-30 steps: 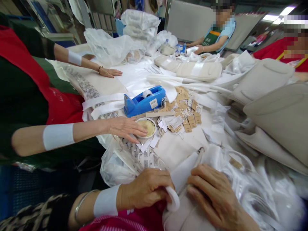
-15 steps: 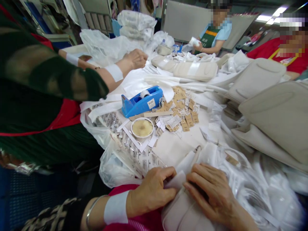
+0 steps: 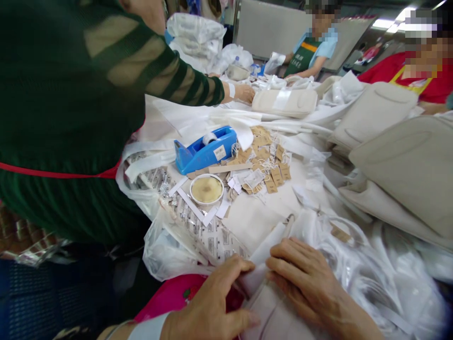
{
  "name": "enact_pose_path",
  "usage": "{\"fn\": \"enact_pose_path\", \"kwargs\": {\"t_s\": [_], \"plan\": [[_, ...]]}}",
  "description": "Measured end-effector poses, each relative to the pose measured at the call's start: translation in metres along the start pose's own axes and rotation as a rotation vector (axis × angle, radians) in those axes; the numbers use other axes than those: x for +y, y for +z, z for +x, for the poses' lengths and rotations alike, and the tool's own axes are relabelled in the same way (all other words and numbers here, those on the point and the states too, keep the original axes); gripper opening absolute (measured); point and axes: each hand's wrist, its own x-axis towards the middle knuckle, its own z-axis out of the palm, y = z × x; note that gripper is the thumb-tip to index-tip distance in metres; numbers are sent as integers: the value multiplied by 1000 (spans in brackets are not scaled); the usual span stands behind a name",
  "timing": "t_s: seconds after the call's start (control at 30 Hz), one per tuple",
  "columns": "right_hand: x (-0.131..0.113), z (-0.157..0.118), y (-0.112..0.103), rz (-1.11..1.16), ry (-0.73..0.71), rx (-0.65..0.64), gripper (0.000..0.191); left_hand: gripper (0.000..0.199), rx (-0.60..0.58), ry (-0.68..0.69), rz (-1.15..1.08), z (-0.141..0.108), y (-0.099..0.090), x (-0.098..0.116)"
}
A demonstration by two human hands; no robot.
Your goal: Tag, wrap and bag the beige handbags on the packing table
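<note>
A pale beige bag (image 3: pixel 272 309) lies at the bottom centre, close to my body, with a white sheet (image 3: pixel 260 255) at its upper edge. My left hand (image 3: pixel 215 297) is at the bag's left side, thumb and forefinger spread apart, with nothing visible gripped between them. Across the top of the bag rests my right hand (image 3: pixel 304 278), its fingers bent together over the edge; the fingertips are partly hidden, and the bag's edge is under them. A small metal ring on a strap (image 3: pixel 290 221) shows just beyond my right hand.
A blue tape dispenser (image 3: pixel 207 150), a round tub (image 3: pixel 207 189) and brown tags (image 3: pixel 278 174) lie mid-table. Beige bags (image 3: pixel 406 165) are stacked right, above plastic wrapping (image 3: pixel 375 283). A person in green (image 3: pixel 71 118) reaches across from the left; two people stand farther back.
My left hand has moved down and its thumb and forefinger have spread. My right hand has shifted slightly left. The person at left has leaned in, arm reaching farther toward a wrapped beige bag.
</note>
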Motion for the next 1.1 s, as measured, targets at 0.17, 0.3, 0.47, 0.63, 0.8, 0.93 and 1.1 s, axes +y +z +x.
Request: {"fn": "enact_pose_path", "kwargs": {"t_s": [0.17,0.3,0.47,0.63,0.8,0.93,1.1], "plan": [[-1,1,4,-7,-16,14,18,56,110,151,-40,-9,21,-24],[-3,0,6,-1,-26,2,22,46,130,192,-22,-5,27,-25],[-7,1,2,56,0,-84,30,36,114,290,101,-5,26,-29],[-6,2,3,41,-5,-66,24,57,101,484,254,-4,31,-43],[-6,2,4,8,-26,28,20,66,158,483,353,-3,37,-40],[-9,-4,3,41,1,-27,18,54,192,502,327,-4,38,-35],[-13,-6,2,89,71,-178,14,49,165,462,232,-4,37,-38]]}}
